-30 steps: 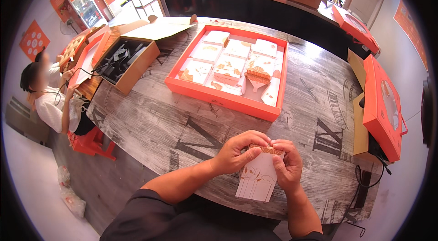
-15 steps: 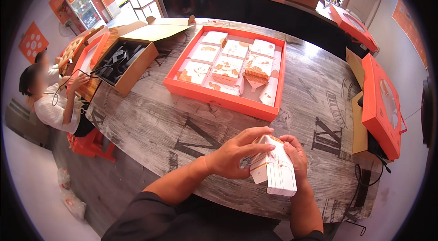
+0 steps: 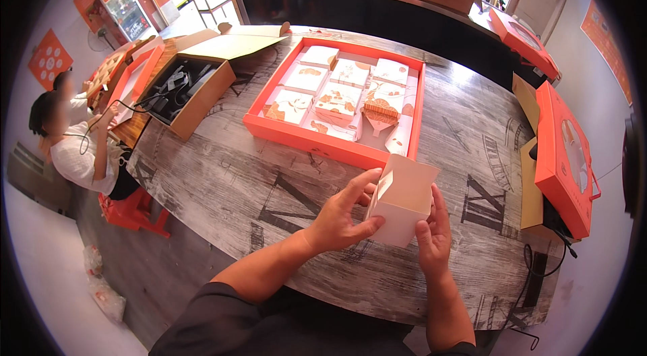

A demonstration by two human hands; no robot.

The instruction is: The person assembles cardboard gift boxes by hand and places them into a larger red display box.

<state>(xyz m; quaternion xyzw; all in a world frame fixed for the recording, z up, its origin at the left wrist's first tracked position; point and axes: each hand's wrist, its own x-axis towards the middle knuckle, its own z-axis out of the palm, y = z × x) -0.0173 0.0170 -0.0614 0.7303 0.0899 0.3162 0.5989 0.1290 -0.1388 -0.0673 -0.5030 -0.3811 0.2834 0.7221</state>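
Observation:
Between my two hands, above the near part of the table, is a small white folding carton (image 3: 402,221). One of its flaps stands up at the far side, and its upper end looks open. My left hand (image 3: 342,216) grips the left side, thumb on the near face and fingers behind. On the right side my right hand (image 3: 434,234) holds it with thumb and fingers. Beyond them lies a large red tray box (image 3: 323,148) with several small white and orange patterned cartons (image 3: 335,101) in it. A folded orange-striped piece (image 3: 379,115) sits near its right side.
An open brown box (image 3: 192,105) of cables stands left on the grey wooden table (image 3: 229,174). At the right edge a red lidded box (image 3: 561,154) leans on cardboard, with a black cable (image 3: 563,268) below. Two people sit at the far left, one in a white top (image 3: 84,164).
The carton has been turned in my hands: its plain side and a raised flap now show instead of the printed faces. My right hand has shifted down along its side.

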